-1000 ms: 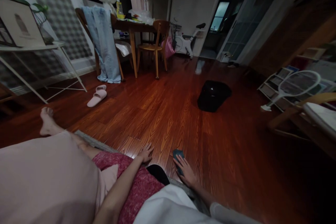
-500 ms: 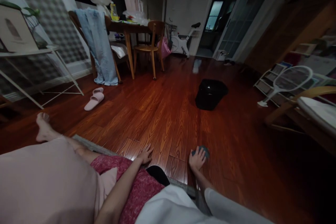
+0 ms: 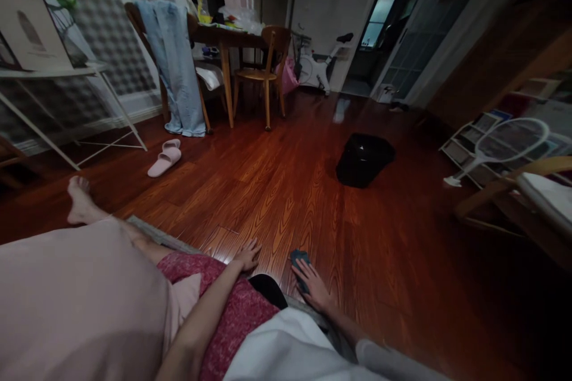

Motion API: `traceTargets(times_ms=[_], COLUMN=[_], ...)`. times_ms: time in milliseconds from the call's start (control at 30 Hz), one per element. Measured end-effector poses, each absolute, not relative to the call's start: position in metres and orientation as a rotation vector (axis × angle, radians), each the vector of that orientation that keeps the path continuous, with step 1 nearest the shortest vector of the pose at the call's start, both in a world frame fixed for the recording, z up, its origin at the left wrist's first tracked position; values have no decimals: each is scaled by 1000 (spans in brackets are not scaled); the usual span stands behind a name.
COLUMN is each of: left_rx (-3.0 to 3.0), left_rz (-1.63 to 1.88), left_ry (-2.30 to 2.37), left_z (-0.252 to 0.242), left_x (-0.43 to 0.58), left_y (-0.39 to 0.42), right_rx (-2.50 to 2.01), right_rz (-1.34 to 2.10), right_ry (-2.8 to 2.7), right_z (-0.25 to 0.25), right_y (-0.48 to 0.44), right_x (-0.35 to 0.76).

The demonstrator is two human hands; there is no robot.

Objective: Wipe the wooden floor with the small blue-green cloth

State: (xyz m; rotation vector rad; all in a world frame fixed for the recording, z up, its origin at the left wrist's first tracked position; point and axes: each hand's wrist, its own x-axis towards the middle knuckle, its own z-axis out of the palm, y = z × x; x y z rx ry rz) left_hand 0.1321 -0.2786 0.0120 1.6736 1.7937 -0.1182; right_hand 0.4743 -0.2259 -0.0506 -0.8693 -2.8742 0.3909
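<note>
Flat on a dark blue-grey cloth [image 3: 298, 256] lies my right hand [image 3: 314, 286], its fingers stretched out and pressing the cloth against the wooden floor [image 3: 277, 202]. Part of the cloth is hidden under the palm and fingers. My left hand [image 3: 247, 256] rests at the floor's near side, fingers spread, with nothing in it. Between the hands and my body is a dark rounded shape [image 3: 270, 290] that I cannot make out.
A black bin [image 3: 364, 161] stands on the floor ahead. Pink slippers [image 3: 165, 159] lie to the left, near a chair draped with blue jeans [image 3: 176, 65]. At the right are a white racket [image 3: 512, 141] and shelves. A pink cushion [image 3: 84, 292] covers my lap's left side.
My right hand has swept left across the floor, carrying the cloth under it closer to my left hand. My left hand stays about where it was. The view has shifted slightly.
</note>
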Motion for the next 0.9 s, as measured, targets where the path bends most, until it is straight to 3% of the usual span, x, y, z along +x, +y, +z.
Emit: traceTargets(times_ms=[200,433,700,900], left_rx=[1678,1681,1686,1670], left_rz=[-127,-142,-135,-115], left_ry=[1790,1790,1795,1792], left_z=[13,15,12,7], left_x=[133,133,132,133], left_y=[-279,-279,-280,-282], right_rx=[-1619,-2069,-1400,-907], right_rz=[91,-1,212,363], right_ry=[-2385,-1736,-2474,-2842], right_z=[-71,-76,-61,-48], right_y=[-189,-163,-202,-215], right_x=[558,487,396,440])
